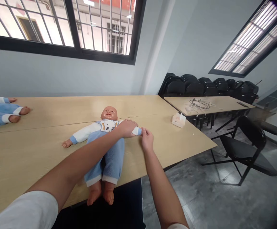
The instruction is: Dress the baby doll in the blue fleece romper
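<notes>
A baby doll (114,152) in a blue and white outfit with an animal face on the chest lies on its back on the table, feet over the front edge. My left hand (128,128) reaches across its body and is closed over the white sleeve of its arm on the right side. At the end of that sleeve, my right hand (147,138) pinches the doll's hand by the blue cuff; my fingers hide most of it. The doll's other arm (82,133) stretches out to the left.
On the wooden table (45,140), a second doll's legs (3,113) show at the far left. A tissue box (178,120) sits at the right. Beyond are cables (200,104) on another table, stacked chairs (195,85) and a black folding chair (245,149).
</notes>
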The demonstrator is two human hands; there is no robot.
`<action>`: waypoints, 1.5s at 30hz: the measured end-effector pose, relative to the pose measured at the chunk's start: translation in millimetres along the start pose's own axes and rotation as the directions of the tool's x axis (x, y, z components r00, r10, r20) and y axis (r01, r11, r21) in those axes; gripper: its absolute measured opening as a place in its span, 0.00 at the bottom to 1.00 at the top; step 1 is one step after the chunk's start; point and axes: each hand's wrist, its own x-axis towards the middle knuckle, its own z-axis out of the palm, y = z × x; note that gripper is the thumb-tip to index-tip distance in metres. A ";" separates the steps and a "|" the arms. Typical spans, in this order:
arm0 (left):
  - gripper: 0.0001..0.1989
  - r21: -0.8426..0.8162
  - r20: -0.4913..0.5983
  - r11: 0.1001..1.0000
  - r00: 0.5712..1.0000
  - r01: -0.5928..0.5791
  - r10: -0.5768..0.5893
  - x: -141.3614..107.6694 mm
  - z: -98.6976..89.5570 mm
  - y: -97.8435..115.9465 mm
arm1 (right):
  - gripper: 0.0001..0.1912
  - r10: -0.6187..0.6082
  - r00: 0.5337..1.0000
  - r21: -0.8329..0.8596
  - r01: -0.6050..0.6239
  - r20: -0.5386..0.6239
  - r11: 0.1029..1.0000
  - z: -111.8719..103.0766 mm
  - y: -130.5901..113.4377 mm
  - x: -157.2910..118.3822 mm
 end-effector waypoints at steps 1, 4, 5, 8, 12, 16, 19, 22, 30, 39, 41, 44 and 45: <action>0.29 0.001 0.005 1.000 1.000 0.015 -0.015 -1.7 0.8 1.3 | 0.23 -0.002 1.000 -0.035 0.002 0.000 0.999 -1.3 0.5 0.1; 0.38 -0.039 -0.004 0.998 0.999 0.049 -0.049 -17.9 -5.2 1.3 | 0.21 -0.002 1.000 -0.153 0.002 0.002 0.988 -5.0 1.7 0.2; 0.39 -0.076 -0.026 0.996 0.998 0.056 -0.058 -28.4 -10.0 -1.2 | 0.21 0.002 1.000 -0.195 -0.002 0.001 0.981 -5.7 1.8 0.2; 0.34 -0.214 -0.158 0.970 0.976 0.117 -0.152 -78.6 -26.8 -19.2 | 0.20 0.023 1.000 -0.321 -0.025 -0.008 0.947 -5.7 0.7 -0.4; 0.27 -0.306 -0.276 0.868 0.836 0.391 -0.474 -175.4 -32.1 -60.7 | 0.20 0.029 1.000 -0.458 -0.028 -0.006 0.888 -2.2 -3.7 -1.2; 0.32 -0.284 -0.161 0.805 0.801 0.521 -0.576 -254.0 -8.9 -92.0 | 0.20 0.007 1.000 -0.551 -0.001 0.007 0.835 -0.2 -7.6 -1.0; 0.30 -0.237 -0.124 0.835 0.837 0.497 -0.533 -277.1 7.8 -100.2 | 0.22 0.005 1.000 -0.592 0.001 0.008 0.806 -0.8 -9.5 -1.1; 0.29 -0.212 -0.135 0.829 0.824 0.518 -0.550 -279.7 12.8 -102.0 | 0.24 -0.004 1.000 -0.611 0.015 0.018 0.791 -2.0 -11.7 -1.2; 0.34 -0.454 -0.251 0.839 0.860 0.300 -0.444 -277.4 -12.3 -49.9 | 0.31 -0.296 0.949 -0.578 0.303 0.109 0.758 12.0 -34.7 -36.8; 0.25 -0.712 -0.100 0.701 0.994 -0.036 -0.050 -264.6 -37.0 6.1 | 0.27 -0.201 0.271 -0.089 0.774 0.941 0.627 50.4 -95.0 -149.4; 0.27 -0.711 -0.168 0.698 0.984 -0.081 -0.056 -267.4 -35.5 1.7 | 0.21 -0.207 0.316 -0.105 0.743 0.926 0.661 49.3 -95.2 -143.9; 0.29 -0.734 -0.277 0.679 0.917 -0.008 -0.288 -265.8 -24.6 -3.1 | 0.21 -0.286 0.502 -0.146 0.658 0.816 0.738 53.0 -85.6 -125.5; 0.30 -0.763 -0.287 0.643 0.858 0.063 -0.425 -262.9 -18.6 -3.3 | 0.23 -0.302 0.624 -0.182 0.591 0.721 0.786 57.1 -80.1 -119.1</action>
